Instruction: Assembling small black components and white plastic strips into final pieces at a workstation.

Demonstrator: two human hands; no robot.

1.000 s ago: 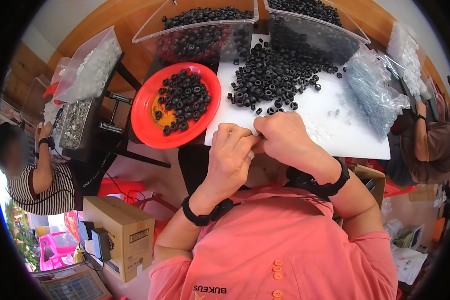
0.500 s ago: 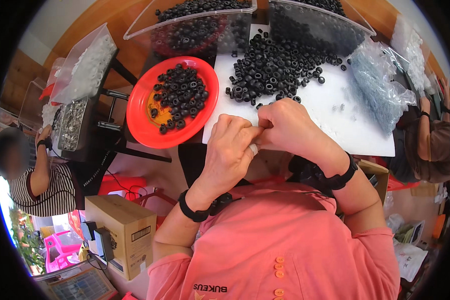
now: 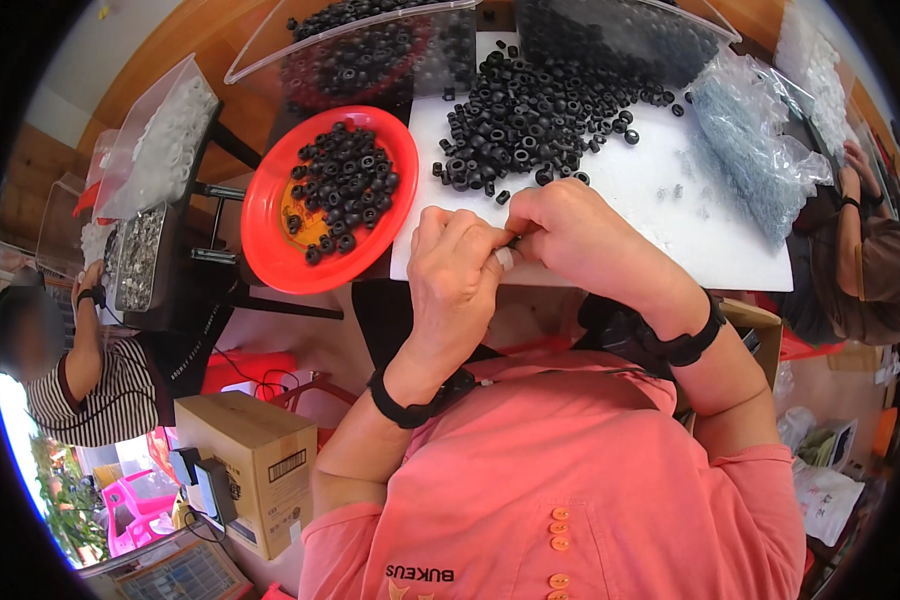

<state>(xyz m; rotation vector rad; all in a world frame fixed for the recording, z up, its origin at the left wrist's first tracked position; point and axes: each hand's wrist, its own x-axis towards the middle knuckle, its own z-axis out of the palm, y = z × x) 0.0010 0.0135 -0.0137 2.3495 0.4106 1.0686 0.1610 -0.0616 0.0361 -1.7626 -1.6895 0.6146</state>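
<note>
My left hand (image 3: 457,265) and my right hand (image 3: 570,232) meet fingertip to fingertip over the near edge of the white board (image 3: 670,235). Both are closed in a pinch. A small dark bit shows between the fingertips, too covered to name. White wrapping (image 3: 504,259) circles one finger of the left hand. Just beyond the hands lies a heap of small black ring-shaped parts (image 3: 520,130). Left of the board, a red plate (image 3: 260,225) holds more of these black parts (image 3: 345,180).
Two clear bins (image 3: 370,28) of black parts stand at the back. A clear bag of small greyish pieces (image 3: 750,150) rests on the board's right. At far left a person in stripes (image 3: 100,390) works by a tray (image 3: 142,260); another person's arm (image 3: 850,225) shows at right. A cardboard box (image 3: 250,465) stands lower left.
The view has shifted slightly, so the board and plate sit a little further left. My hands stay together, with the fingers slightly turned and a dark bit now showing between them.
</note>
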